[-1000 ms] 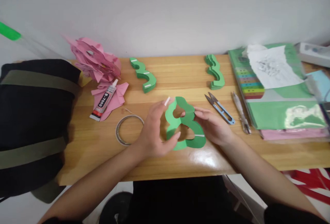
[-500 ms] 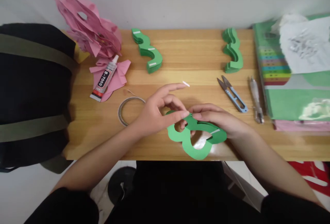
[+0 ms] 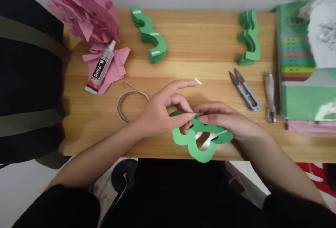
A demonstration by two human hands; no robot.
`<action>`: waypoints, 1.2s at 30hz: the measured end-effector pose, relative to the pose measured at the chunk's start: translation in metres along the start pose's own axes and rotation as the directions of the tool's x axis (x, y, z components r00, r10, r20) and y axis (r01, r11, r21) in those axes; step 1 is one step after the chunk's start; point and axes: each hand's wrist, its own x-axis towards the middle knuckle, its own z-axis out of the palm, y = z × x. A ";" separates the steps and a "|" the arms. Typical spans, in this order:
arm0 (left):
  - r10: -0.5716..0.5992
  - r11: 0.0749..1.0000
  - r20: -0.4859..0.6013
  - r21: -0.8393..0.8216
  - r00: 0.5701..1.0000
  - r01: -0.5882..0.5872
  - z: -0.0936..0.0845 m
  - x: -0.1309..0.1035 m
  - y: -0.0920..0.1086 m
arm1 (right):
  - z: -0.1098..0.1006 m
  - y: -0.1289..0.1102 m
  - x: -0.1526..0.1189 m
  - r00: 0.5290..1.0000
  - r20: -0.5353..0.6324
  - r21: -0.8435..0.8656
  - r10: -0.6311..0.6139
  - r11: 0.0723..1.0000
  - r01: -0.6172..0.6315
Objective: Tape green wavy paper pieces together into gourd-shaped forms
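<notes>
Between both hands, above the table's near edge, is a green paper cutout (image 3: 202, 154) with wavy edges and openings through it. My left hand (image 3: 164, 111) pinches its upper middle between thumb and a bent finger, while its index finger stretches out with a small white strip (image 3: 198, 81) on the tip. Close beside that pinch, my right hand (image 3: 223, 119) grips the same cutout, thumb on top and fingers behind. Another white strip lies on the cutout's right lobe. Part of the cutout is hidden by the fingers.
A tape roll (image 3: 120, 107) lies left of my hands, near a B-7000 glue tube (image 3: 101, 69) and pink paper pieces (image 3: 101, 21). Green cutout stacks (image 3: 157, 48) (image 3: 253, 42) stand farther back. Thread snips (image 3: 245, 91), a pen (image 3: 270, 97) and a green packet (image 3: 309, 98) are at right; a black bag (image 3: 26, 77), left.
The camera view has shifted, so the table items sit higher and more spread out. Both hands keep their pinch on the green cutout, which has tilted slightly.
</notes>
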 end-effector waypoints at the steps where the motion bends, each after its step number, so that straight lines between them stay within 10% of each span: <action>1: -0.007 1.000 0.005 0.002 1.000 0.007 0.000 0.000 -0.001 | 0.001 -0.001 0.000 1.000 -0.005 -0.017 -0.014 1.000 0.014; 36: -0.068 0.997 -0.029 0.027 0.997 0.068 -0.001 0.001 -0.007 | 0.005 0.003 -0.001 0.977 -0.126 -0.312 -0.175 0.941 0.128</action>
